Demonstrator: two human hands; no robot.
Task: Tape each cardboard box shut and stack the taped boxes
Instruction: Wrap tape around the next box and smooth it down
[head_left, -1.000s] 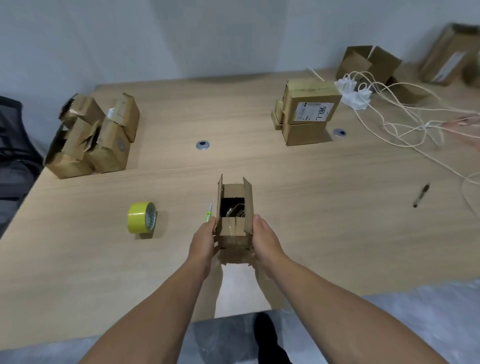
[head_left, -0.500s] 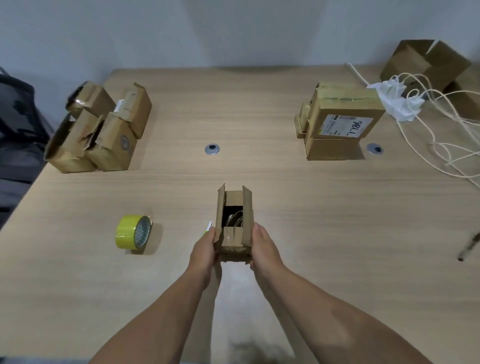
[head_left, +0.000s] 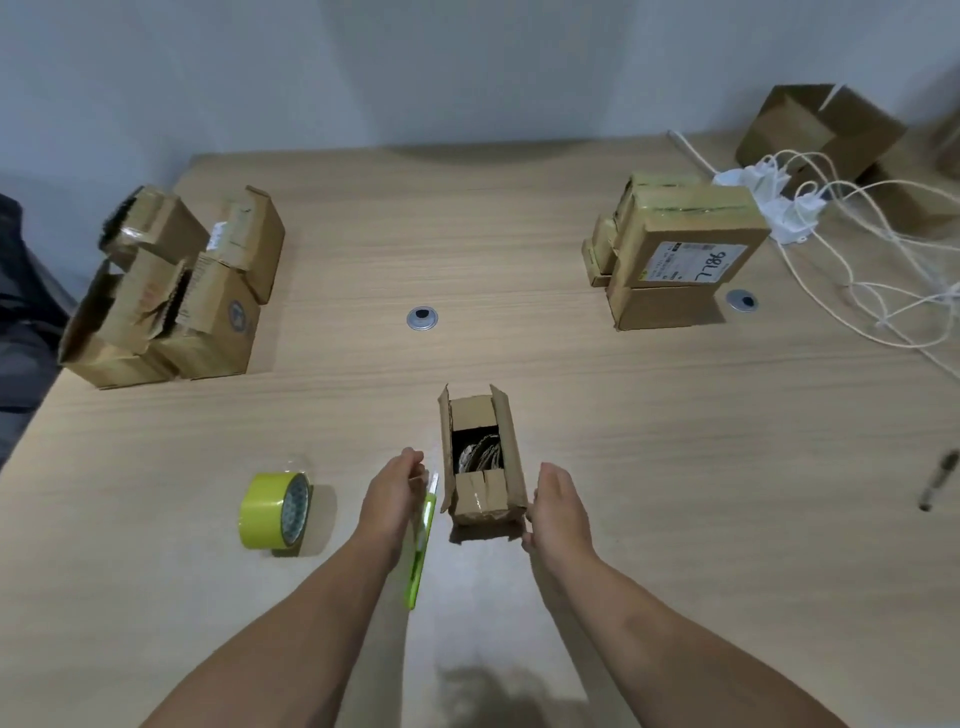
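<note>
Wood-grain desk (head_left: 675, 467) carries everything. The box in work, a small open cardboard box (head_left: 483, 462), sits centre and near the front edge, flaps up, dark contents showing. Both hands are empty with fingers loose: left hand (head_left: 392, 499) just off the box's left side, right hand (head_left: 558, 506) at its right near corner.

Risks, biggest first:
- The pile of open boxes (head_left: 171, 291) leans on itself by the left edge. Pulling the next one out carelessly likely tips others off the desk.
- On the taped stack (head_left: 675, 254), far right, the top box looks wider than the one below. Setting this narrow box on off-centre could topple it.
- White cables (head_left: 857, 249) lie loose just right of the stack, so an arm or a box could snag them.
- On the small box, upright flaps probably spring back if taped one-handed, and the contents may catch under a flap.
- The yellow tape roll (head_left: 275, 512) stands on its rim, so a nudge rolls it.
- The green cutter (head_left: 422, 545) lies between the left hand and the box. Can't tell whether the blade is out, so treat it as a cut hazard.

Room: there is an open run of desk from the box to the stack. The grommet (head_left: 423, 318) sits flush, well left of that line. The front edge is close behind the box, so push forward, not back. The pen (head_left: 937, 480) lies near the right edge, well apart.
</note>
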